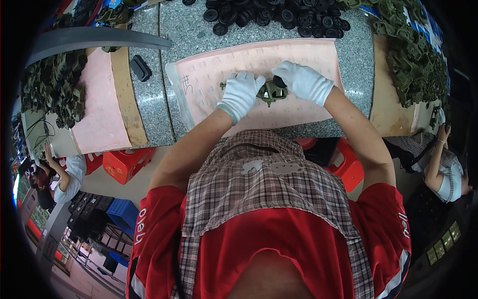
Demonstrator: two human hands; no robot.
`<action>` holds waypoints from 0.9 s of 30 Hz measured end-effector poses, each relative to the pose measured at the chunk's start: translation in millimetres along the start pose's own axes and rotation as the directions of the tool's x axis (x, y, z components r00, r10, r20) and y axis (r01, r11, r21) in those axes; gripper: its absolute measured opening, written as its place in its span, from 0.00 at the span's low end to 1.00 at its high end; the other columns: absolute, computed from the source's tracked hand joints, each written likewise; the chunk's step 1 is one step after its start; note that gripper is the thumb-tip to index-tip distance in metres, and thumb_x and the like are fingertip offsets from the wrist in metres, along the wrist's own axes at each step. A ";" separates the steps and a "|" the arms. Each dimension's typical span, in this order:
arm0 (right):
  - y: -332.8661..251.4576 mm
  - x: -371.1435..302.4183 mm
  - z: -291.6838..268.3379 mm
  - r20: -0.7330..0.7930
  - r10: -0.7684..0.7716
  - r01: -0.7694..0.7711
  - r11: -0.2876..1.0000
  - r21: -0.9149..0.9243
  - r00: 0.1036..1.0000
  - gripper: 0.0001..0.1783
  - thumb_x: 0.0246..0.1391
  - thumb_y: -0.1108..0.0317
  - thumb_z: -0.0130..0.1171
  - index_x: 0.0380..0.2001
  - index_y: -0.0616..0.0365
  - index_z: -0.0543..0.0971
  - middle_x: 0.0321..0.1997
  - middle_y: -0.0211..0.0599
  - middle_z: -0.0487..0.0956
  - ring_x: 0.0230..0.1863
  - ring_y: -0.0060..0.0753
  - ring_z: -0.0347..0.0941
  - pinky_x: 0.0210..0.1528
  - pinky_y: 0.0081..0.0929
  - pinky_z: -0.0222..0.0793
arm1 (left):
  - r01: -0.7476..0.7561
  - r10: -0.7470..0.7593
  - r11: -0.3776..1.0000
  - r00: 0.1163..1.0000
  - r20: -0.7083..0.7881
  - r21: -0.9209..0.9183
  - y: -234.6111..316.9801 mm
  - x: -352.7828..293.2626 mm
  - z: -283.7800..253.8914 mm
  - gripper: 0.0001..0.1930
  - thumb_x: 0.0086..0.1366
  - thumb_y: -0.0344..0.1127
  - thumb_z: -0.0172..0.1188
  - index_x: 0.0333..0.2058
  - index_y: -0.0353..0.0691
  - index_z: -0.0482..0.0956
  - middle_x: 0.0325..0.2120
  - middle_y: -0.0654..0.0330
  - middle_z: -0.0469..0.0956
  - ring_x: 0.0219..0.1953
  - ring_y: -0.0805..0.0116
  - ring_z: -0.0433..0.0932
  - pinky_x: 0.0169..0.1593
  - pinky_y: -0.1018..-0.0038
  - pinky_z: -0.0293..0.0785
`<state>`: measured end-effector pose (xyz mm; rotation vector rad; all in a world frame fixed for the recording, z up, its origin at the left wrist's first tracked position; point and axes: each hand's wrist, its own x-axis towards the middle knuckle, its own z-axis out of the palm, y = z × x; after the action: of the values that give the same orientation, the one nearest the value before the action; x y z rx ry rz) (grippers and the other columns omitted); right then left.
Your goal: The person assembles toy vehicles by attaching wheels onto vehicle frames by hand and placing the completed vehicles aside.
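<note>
Both my hands wear white gloves and meet over a pink sheet (209, 67) on the speckled stone table. My left hand (239, 94) is closed on an olive-green plastic vehicle-like part (271, 94), a stub of which sticks out left of the glove. Pinched in my right hand (304, 82) is a black wheel (280, 81), held against the upper right of the green part. The fingers partly cover both pieces, so I cannot tell whether the wheel sits on the part.
Many black wheels (279, 16) lie piled at the far edge. Heaps of green parts (56, 89) flank me, another heap (416, 65) at right. A black block (140, 68) and a grey curved bar (99, 40) are left. Co-workers sit on either side; red stools (127, 164) stand below.
</note>
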<state>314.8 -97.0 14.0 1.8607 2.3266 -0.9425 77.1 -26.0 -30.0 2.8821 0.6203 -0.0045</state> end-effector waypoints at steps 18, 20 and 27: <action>2.0 -12.9 -13.3 -0.043 0.131 -0.124 0.982 0.141 0.990 0.27 0.48 0.66 0.71 0.54 0.52 0.76 0.50 0.44 0.75 0.49 0.54 0.79 0.55 0.42 0.78 | -0.054 0.056 0.998 0.997 -0.046 0.028 -0.8 -0.6 1.3 0.12 0.61 0.32 0.59 0.45 0.47 0.77 0.35 0.57 0.79 0.40 0.57 0.81 0.43 0.59 0.78; -12.3 -13.4 -17.8 -0.022 0.133 -0.128 0.980 0.153 0.991 0.28 0.48 0.66 0.73 0.53 0.52 0.77 0.52 0.45 0.74 0.50 0.54 0.79 0.55 0.42 0.79 | -0.051 0.051 0.999 0.998 -0.034 0.012 -0.2 -0.5 0.2 0.13 0.60 0.32 0.59 0.45 0.47 0.78 0.35 0.55 0.79 0.40 0.56 0.81 0.42 0.59 0.79; -17.7 -2.6 -14.4 0.096 0.008 -0.013 0.999 0.047 0.995 0.28 0.50 0.67 0.70 0.55 0.51 0.75 0.55 0.44 0.72 0.50 0.54 0.78 0.54 0.44 0.79 | -0.055 0.055 0.998 0.997 -0.054 0.002 -0.9 -0.7 4.9 0.11 0.61 0.33 0.59 0.43 0.45 0.76 0.34 0.55 0.78 0.40 0.56 0.81 0.42 0.59 0.78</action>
<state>304.8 -94.6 34.5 1.7999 2.2568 -1.0704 76.3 -26.4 -34.9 2.9076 0.5499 0.0809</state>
